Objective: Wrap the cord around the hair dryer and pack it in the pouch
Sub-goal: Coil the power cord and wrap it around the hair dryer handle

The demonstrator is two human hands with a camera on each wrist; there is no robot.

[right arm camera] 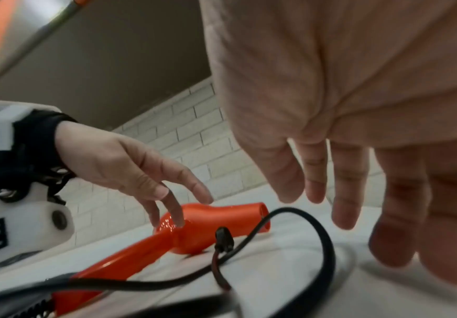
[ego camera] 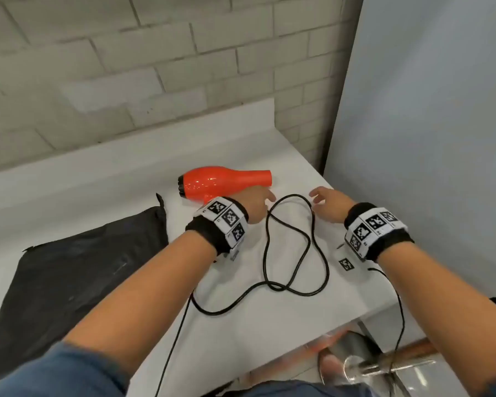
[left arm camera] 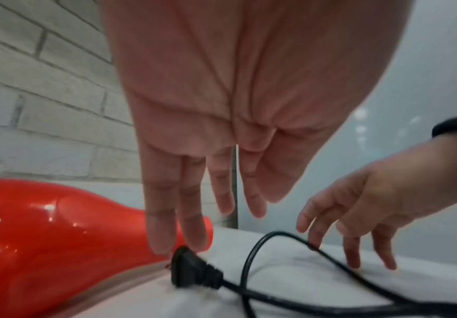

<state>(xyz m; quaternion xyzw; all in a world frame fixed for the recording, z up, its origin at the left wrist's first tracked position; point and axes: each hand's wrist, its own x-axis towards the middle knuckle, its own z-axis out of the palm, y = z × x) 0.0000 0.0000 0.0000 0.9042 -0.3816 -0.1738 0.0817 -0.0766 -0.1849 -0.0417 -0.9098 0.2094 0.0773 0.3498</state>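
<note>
- The fingers point(left arm camera: 164, 215) of the left hand point(ego camera: 255, 203) are straight and lightly spread, pointing down; they hold nothing, and their tips hang just above the black plug point(left arm camera: 192, 271) of the cord.
- The fingers point(right arm camera: 344, 193) of the right hand point(ego camera: 328, 202) are loosely spread and slightly bent, gripping nothing; in the left wrist view their tips reach down beside the far loop of the thin black power cord point(ego camera: 295, 253), and whether they touch it cannot be told.
- The cord lies unwound on the white desk point(ego camera: 255, 325) in loose crossing loops between the two hands, with one run trailing off the near edge.
- The glossy orange-red plastic hair dryer point(ego camera: 224, 180) lies on its side on the desk just beyond the left hand, nozzle pointing right, dark rear grille to the left; its handle runs under the left wrist.
- The flat black fabric pouch point(ego camera: 69, 276) lies on the desk to the left of the left forearm, well apart from the cord loops.
- Both wrists wear black bands carrying white blocks with black square markers point(ego camera: 226, 219).
- A small square marker tag point(ego camera: 346, 264) lies on the desk near the right wrist.
- A pale brick wall point(ego camera: 126, 67) stands behind the desk, and a plain grey panel point(ego camera: 427, 124) rises on the right.
</note>
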